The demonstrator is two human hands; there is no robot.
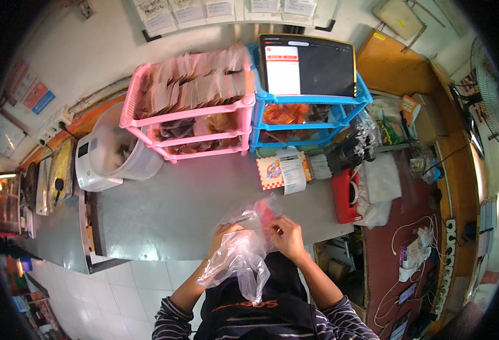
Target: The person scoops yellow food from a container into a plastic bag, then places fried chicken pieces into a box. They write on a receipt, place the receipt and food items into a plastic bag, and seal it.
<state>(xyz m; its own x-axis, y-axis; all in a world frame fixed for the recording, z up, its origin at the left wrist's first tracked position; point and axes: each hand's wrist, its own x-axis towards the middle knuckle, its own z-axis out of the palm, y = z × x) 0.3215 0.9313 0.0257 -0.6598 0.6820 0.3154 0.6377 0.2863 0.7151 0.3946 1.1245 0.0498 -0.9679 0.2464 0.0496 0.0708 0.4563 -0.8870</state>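
1. Grey counter [193, 209] fills the space in front of me, with a white wall behind it and pale floor tiles on my side of it.
2. Both my hands are at the counter's near edge. My left hand [222, 233] grips the mouth of a clear bag [239, 258]; my right hand [286, 235] pinches the opposite lip, fingers closed on the film. The bag hangs from my hands, over my dark apron.
3. Something red [266, 214] shows at the bag's mouth; I cannot tell what it is.
4. To do this well, I judge I should keep the two lips pulled apart and level so the mouth stays wide, and hold the film taut without stretching it thin.
5. Count at my hands: one bag, one red item.
6. Beyond the hands, at the counter's far side: two racks, one pink rack [190, 107] and one blue rack [306, 116], both with packets on their shelves.
7. One tablet [309, 65] leans on top of the blue rack.
8. One white tub [122, 150] sits left of the pink rack.
9. One red container [345, 195] stands at the counter's right end.
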